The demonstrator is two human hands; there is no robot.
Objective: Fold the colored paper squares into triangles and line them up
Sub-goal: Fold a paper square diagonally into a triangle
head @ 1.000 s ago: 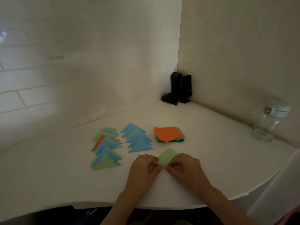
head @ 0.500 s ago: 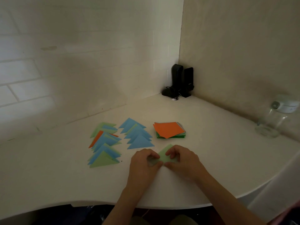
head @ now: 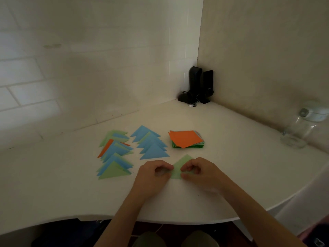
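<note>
1. Your left hand (head: 154, 172) and right hand (head: 199, 171) both have fingers curled, pinching the green sheet (head: 179, 168) at its left and right sides. It sits on the desk (head: 71, 193) near the front edge, far tip pointing away from you.
2. Risk: the hands cover most of the sheet, so you can't see whether the corners meet. Crease now with edges off and you likely get a skewed triangle.
3. Risk: uneven pull between the two pinches could twist thin paper or slide the layers apart before the crease sets.
4. Just left, the near row (head: 114, 155) ends with a green triangle; your left wrist is close. A sweep outward could knock the overlapped pieces out of line.
5. The blue row (head: 151, 144) ends just beyond your left knuckles. Lifting the sheet forward could clip its last triangle.
6. The stack (head: 186, 139), orange on top, sits beyond your right hand; its sheets look fanned, so a careless grab could take two.
7. Jar (head: 297, 132) far right, well apart. Low risk.
</note>
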